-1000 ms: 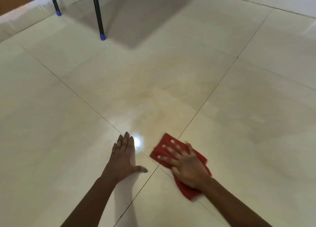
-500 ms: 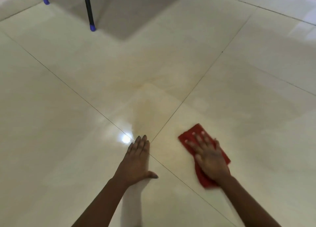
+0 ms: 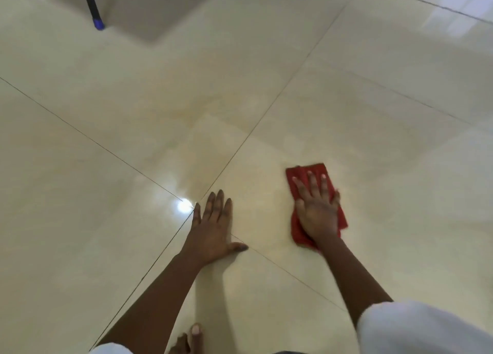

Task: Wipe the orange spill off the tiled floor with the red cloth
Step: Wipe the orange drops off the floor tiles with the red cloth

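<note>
The person's right hand [image 3: 317, 209] is lying flat on a small, folded red cloth [image 3: 317, 169], pressing it against the glossy cream tiled floor [image 3: 373, 113]. The fingers [image 3: 312, 185] are stretched out straight and slightly spread, not curling round the fabric. The cloth is sitting under the palm and fingers. A narrow red margin is showing just beyond the fingertips, more is showing to the left of the palm, and a strip is peeking out on the thumb side near the wrist. The cloth is resting wholly inside one tile, to the right of the point where the dark grout lines are crossing.

The left hand [image 3: 213, 228] is bracing on the bare floor well apart from the cloth. Its palm is down, its four fingers are straight and held close together, and its thumb is jutting out to the right. It is holding nothing and is covering the grout crossing itself. Just beside its fingertips a bright round reflection of light [image 3: 184, 206] is glaring on the tile.

Beyond both hands a faint orange-tan tinge [image 3: 184, 113] is showing on the floor, too pale for its edge to be traced.

White sleeves [image 3: 426, 327] are showing at the bottom of the view, and the toes of a bare foot [image 3: 193, 336] are poking in between the forearms. In the far left corner a thin black furniture leg with a blue foot cap [image 3: 97, 23] is standing on the floor.
</note>
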Tool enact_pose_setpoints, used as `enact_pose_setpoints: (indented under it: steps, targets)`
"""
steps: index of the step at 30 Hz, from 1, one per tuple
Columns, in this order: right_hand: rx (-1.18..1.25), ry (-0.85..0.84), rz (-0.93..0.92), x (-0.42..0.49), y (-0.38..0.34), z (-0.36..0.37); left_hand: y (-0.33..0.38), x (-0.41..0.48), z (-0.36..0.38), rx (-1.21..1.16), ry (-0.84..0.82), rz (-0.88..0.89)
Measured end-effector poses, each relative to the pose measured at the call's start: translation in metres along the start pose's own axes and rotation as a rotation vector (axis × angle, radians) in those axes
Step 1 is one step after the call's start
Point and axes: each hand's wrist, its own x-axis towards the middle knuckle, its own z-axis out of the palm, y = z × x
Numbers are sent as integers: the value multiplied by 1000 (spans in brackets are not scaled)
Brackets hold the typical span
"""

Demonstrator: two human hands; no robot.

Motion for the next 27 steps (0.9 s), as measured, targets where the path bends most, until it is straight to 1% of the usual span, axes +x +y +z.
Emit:
enact_pose_setpoints:
  steps: [1,3,4,5,7,9,11,12,13,16,18,20,22,23,24,26,27]
  targets:
    - [-14,6,-70,-6,-19,4,2,-4,3,9,9,7]
    - [-32,18,-321,-40,-40,19,3,-11,10,-7,22,28]
    - [-30,9,-416,-62,-37,26,2,-13,11,-10,20,43]
    - [-26,-2,-459,-82,-24,28,2,-15,12,-11,15,54]
    - [-15,50,-432,-90,14,25,2,-16,9,-27,15,64]
    - [-1,82,-242,-66,37,15,4,-17,6,-19,8,59]
    - [50,22,-47,-35,27,5,7,-17,4,-2,-19,45]
    - [71,-2,-28,-28,12,5,8,-18,4,-8,-29,38]
    - [96,-16,-70,-28,-7,5,9,-20,2,-31,-29,29]
    - [172,-92,-326,-51,-48,19,15,-24,-7,-159,-13,-11]
    - [249,-104,-351,-62,-55,20,17,-24,-15,-289,36,-48]
    - [406,-77,-271,-61,-55,14,21,-22,-22,-410,90,-113]
    - [638,-75,-193,-60,-57,2,28,-19,-29,-543,138,-183]
    - [737,-98,-167,-60,-59,-3,32,-19,-35,-664,148,-213]
    - [817,-120,-152,-61,-62,-6,38,-18,-39,-844,133,-245]
    - [947,-131,-145,-60,-72,-15,46,-17,-54,-1279,75,-277]
    - [1001,-131,-141,-58,-76,-19,48,-15,-61,-1424,52,-272]
